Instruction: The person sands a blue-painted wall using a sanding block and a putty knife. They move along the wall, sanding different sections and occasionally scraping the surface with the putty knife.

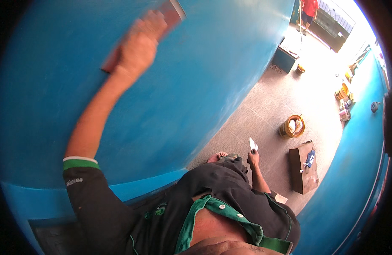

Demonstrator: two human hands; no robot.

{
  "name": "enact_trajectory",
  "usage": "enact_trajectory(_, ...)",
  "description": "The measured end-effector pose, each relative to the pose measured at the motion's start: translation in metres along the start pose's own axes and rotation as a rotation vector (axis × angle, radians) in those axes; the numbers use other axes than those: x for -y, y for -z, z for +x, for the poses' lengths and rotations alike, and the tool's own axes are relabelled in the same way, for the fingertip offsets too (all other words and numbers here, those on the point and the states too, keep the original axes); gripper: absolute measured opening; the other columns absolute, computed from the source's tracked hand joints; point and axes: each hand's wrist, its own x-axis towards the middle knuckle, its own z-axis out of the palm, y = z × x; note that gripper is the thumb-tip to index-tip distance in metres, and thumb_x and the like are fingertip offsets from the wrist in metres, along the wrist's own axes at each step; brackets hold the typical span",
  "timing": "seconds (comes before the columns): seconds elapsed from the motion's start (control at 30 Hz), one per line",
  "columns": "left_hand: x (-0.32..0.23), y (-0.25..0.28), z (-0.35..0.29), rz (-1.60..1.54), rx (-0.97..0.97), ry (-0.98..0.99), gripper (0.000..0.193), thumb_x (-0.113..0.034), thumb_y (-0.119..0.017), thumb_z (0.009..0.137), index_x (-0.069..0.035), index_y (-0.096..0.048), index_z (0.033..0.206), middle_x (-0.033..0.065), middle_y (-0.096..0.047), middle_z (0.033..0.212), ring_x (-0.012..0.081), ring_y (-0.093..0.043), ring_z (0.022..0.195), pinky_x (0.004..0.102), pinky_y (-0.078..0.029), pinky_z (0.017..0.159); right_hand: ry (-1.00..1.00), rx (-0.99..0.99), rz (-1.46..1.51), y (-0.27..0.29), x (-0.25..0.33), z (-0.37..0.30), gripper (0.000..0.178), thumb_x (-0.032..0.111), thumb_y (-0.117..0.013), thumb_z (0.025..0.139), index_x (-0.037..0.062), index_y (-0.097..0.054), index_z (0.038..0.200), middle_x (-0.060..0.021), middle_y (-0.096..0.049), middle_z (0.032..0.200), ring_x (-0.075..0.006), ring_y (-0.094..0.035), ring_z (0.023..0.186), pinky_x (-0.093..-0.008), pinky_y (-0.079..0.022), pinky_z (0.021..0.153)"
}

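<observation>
Gripping a brown trowel (174,13) at the blue wall (213,59), long axis slanting toward upper right: left hand (139,44). Right hand (253,157), lower, clasps a putty knife (253,143).

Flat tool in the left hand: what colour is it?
The flat tool is mostly reddish-brown, best seen in the head view.

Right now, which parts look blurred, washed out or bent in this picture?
All in the head view: the left hand and its flat tool are blurred; glare washes out the floor toward upper right; the blue wall at right bends along the fisheye rim; the right hand looks sharper.
</observation>
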Motion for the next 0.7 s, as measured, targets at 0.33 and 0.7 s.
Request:
enact_trajectory(0.33, -0.009, 0.007, -0.065, 0.065, 0.165, -0.081, 0.054, -0.030, -0.046, 0.100, -0.015, -0.038, 0.152, 0.0045, -0.030, 0.161, 0.0218, -0.025, 0.149, 0.0411, -0.016, 0.123, 0.522, 0.328, 0.114, -0.110, 0.168, 0.004, 0.055, 0.010, -0.049, 0.095, 0.0091, -0.040, 0.149, -0.0148, -0.059, 0.138, -0.0170, -0.066, 0.077, -0.0298, -0.053, 0.052)
enact_trajectory(0.7, 0.133, 0.066, -0.096, 0.281, -0.397, 0.421, 0.050, -0.038, -0.039, 0.105, -0.024, -0.036, 0.152, 0.0071, -0.040, 0.155, 0.0323, -0.032, 0.145, 0.0544, -0.029, 0.116, 1.177, 0.291, 0.338, -0.148, 0.405, -0.135, 0.055, 0.001, -0.050, 0.095, 0.0081, -0.040, 0.149, -0.0272, -0.059, 0.130, -0.0338, -0.061, 0.119, -0.0407, -0.051, 0.097)
